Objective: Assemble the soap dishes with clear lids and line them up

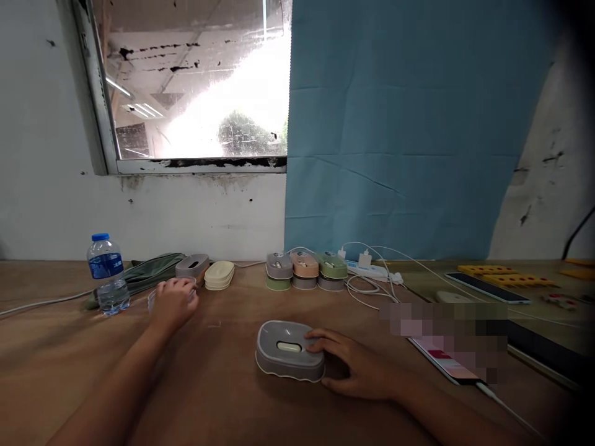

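A grey oval soap box point(274, 362) with a slotted lid and a pale insert in the slot stands on the table in front of me. My right hand point(353, 365) grips its right end, with the fingers on the lid and the thumb low at the side. Farther off on the left, my left hand point(174, 305) is over a clear plastic container point(151, 300), its fingers curled down. Its fingertips and whatever they pinch are hidden. Just behind that hand are a grey lid point(191, 265) and a stack of cream-coloured trays point(219, 275).
Stacked soap boxes in grey point(279, 266), peach point(305, 265) and green point(331, 266) line the wall. A water bottle point(108, 272) stands left by a dark green bag point(153, 271). Right are a power strip point(372, 271), cables, a phone point(446, 359) and yellow pieces point(504, 275).
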Demonstrator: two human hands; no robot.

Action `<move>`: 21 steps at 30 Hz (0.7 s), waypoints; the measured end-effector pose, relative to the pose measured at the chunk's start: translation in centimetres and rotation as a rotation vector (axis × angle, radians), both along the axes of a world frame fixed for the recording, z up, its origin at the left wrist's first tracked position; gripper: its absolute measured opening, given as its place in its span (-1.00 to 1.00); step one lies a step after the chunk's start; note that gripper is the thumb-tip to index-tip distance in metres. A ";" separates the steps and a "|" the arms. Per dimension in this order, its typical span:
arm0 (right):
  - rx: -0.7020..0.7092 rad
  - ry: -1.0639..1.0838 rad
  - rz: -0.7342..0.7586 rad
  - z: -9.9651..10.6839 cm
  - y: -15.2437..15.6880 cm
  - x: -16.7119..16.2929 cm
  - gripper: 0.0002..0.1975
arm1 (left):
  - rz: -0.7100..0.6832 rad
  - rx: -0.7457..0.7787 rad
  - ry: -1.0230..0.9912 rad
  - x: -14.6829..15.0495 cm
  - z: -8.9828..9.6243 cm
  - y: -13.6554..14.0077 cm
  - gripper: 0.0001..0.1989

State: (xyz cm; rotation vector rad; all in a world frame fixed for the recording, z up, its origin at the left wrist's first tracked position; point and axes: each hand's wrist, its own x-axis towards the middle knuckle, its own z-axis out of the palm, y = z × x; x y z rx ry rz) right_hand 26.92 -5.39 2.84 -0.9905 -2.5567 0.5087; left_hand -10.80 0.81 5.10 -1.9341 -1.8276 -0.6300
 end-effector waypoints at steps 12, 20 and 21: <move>0.028 0.053 0.021 -0.3 0.3 0.1 -0.55 | 0.210 -0.058 -0.064 -2.2 0.4 0.0 -0.70; 0.023 0.053 0.028 -0.1 0.3 0.1 -0.55 | -0.029 0.352 -1.316 0.0 -0.2 0.6 -0.81; 0.027 0.045 0.027 -0.1 0.3 0.1 -0.54 | -0.090 0.359 -1.502 0.6 -0.3 0.7 -0.84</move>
